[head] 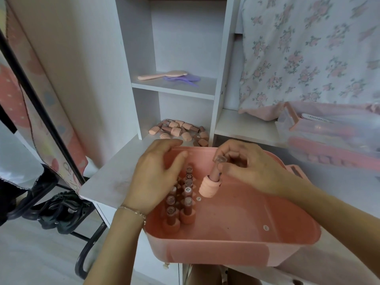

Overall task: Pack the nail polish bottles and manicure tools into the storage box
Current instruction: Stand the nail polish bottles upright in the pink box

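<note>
A pink storage box (236,241) sits in front of me on the white desk. Several nail polish bottles (185,200) stand cap-down in rows at its left side. My right hand (246,167) grips another nail polish bottle (211,182), tilted with its ribbed pink cap down, just over the box floor beside the rows. My left hand (156,177) hovers above the standing bottles with fingers curled and apart, holding nothing. A pile of loose bottles (178,132) lies on the low shelf behind the box.
A pink hairbrush (162,75) and a purple comb (183,79) lie on the upper shelf. A clear organiser with a pink latch (329,136) stands at the right under floral fabric. A black chair frame (61,212) is at the left.
</note>
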